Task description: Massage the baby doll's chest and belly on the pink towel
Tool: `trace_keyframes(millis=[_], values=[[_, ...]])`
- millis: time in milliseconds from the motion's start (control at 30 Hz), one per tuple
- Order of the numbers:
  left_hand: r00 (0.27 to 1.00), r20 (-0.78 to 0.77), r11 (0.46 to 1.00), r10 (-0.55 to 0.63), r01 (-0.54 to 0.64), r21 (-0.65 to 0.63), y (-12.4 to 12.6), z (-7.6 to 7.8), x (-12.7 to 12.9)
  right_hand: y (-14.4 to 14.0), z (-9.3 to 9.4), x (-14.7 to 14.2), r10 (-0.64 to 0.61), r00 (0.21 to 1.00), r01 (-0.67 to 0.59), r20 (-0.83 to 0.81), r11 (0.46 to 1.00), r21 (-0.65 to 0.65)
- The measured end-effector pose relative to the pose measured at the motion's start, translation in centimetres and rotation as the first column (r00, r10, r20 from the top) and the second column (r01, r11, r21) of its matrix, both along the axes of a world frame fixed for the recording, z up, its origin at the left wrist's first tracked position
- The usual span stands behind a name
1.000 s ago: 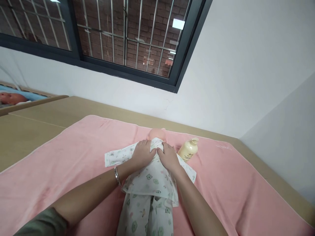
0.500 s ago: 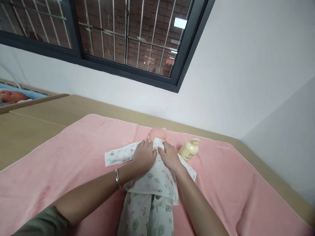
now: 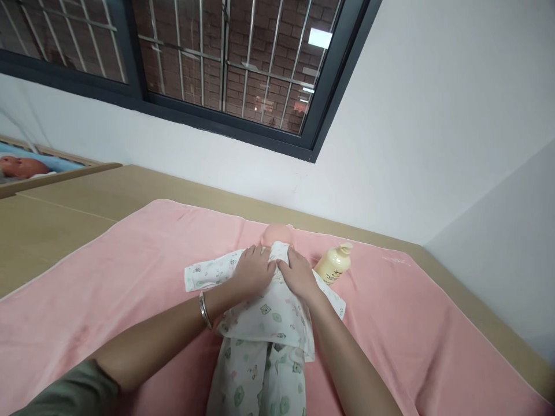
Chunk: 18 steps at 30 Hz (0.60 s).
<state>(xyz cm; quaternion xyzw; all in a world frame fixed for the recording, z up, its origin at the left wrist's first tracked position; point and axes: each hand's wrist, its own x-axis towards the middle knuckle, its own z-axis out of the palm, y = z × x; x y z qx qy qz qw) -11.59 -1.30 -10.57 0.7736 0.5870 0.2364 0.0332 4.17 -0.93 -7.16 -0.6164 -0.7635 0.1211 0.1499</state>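
Baby doll (image 3: 277,234) lay face-down mid pink towel (image 3: 108,277), long axis running straight away from person, head far end. Left hand (image 3: 254,268) and right hand (image 3: 298,276) rested flat, fingers spread, side by side on doll's upper back, pressing printed top (image 3: 269,315), gripping nothing. Lotion bottle (image 3: 333,263) just right of doll's shoulder.

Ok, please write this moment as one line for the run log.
left hand: flat on doll's printed top | right hand: flat on top at chest | doll: lying on pink towel | lotion bottle: beside doll
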Motion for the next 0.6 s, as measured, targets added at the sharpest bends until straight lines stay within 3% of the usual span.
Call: trace_keyframes(millis=[67, 133, 400, 500, 600], values=[[0.999, -0.026, 0.996, 0.024, -0.022, 0.082, -0.7, -0.6, 0.5, 0.5, 0.1, 0.5, -0.007, 0.998, 0.006, -0.055, 1.000, -0.016], [0.999, -0.018, 0.996, 0.030, -0.028, 0.084, -0.8, -0.7, 0.6, 0.5, 0.1, 0.6, -0.009, 0.997, 0.008, -0.074, 1.000, -0.016], [0.993, 0.117, 0.973, -0.016, 0.042, -0.226, 2.2, 1.1, -1.2, -1.4, -0.1, -1.1, -0.041, 0.994, 0.035, 0.097, 0.997, 0.070], [0.996, 0.090, 0.984, -0.015, 0.031, -0.175, 1.8, 0.8, -0.9, -0.8, -0.1, -0.7, -0.030, 0.998, 0.028, 0.055, 0.999, 0.042], [1.000, 0.021, 0.999, 0.000, 0.001, -0.034, 0.4, -0.1, 0.0, 0.2, -0.2, 0.2, -0.038, 0.998, 0.036, -0.053, 0.999, -0.029]])
